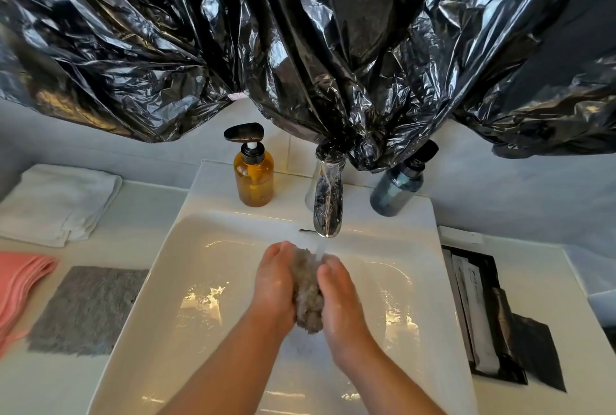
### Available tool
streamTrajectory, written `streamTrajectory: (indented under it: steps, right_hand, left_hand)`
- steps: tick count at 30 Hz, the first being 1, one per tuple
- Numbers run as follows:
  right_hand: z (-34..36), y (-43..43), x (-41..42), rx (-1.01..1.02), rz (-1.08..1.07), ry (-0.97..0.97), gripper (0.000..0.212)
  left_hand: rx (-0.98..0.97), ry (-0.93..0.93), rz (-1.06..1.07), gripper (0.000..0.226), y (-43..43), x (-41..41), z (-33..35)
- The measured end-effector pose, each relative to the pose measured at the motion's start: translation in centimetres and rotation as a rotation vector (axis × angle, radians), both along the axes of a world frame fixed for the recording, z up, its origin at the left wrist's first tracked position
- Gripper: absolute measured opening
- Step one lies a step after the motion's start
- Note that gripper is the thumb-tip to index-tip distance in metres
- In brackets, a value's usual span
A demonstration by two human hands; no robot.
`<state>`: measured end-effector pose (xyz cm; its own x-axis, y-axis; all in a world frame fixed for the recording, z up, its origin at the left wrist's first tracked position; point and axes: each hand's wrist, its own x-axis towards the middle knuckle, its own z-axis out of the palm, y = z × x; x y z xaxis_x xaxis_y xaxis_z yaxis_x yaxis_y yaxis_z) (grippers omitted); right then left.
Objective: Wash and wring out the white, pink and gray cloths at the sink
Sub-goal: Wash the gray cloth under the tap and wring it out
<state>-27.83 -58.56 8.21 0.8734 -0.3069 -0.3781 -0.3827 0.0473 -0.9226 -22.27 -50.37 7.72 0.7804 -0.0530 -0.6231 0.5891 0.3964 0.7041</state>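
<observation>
a wadded gray fuzzy cloth (306,294) is clamped between the left hand (275,284) and the right hand (343,301), with the palms pressed against its sides and the fingers curled over its far end. the wad is held above the white ceramic sink basin (216,281), directly under the thin stream of water (320,249) running from the chrome faucet (328,201). the step in hand is judged to be the washing or rinsing of a gray cloth; whether soap has been worked into it cannot be told. wringing is called for next: the wad would need to be drawn clear of the stream and twisted over the basin, with the hands turned in opposite directions. on the counter to the left, a folded white cloth (60,201), a fanned stack of pink cloths (20,284) and a flat gray cloth (86,311) lie apparently dry, so most of the task is judged to be undone. an amber pump bottle (254,181) and a blue bottle (396,188) stand beside the faucet.
</observation>
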Motion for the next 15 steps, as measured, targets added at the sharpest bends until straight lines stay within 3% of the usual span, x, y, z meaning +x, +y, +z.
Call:
streamTrajectory:
  steps: [3, 5, 8, 10, 12, 15]
  right_hand:
    - [-0.2, 0.9, 0.1, -0.373, -0.082, -0.053, 0.025]
    - [0.5, 0.7, 1.2, -0.481, -0.091, -0.020, 0.015]
    - [1.6, -0.1, 3.8, -0.601, -0.002, 0.064, 0.021]
    - [1.6, -0.8, 5.3, -0.551, 0.003, 0.166, 0.028]
    - [1.8, -1.2, 5.6, -0.318, -0.050, 0.216, 0.027]
    - [2.4, -2.7, 4.6, -0.327, 0.041, 0.117, 0.031]
  left_hand:
    - [0.066, -0.024, -0.062, 0.030, -1.3, -0.3, 1.3]
    - [-0.088, 0.092, -0.018, 0.027, -2.0, -0.2, 1.5]
    - [0.165, 0.041, -0.132, 0.017, -1.7, 0.0, 2.2]
    - [0.157, -0.107, -0.229, 0.030, -1.1, -0.5, 2.3]
    - [0.068, -0.132, -0.337, 0.040, 0.4, -0.4, 1.8]
    - [0.373, -0.417, -0.601, 0.027, 2.6, 0.4, 1.8]
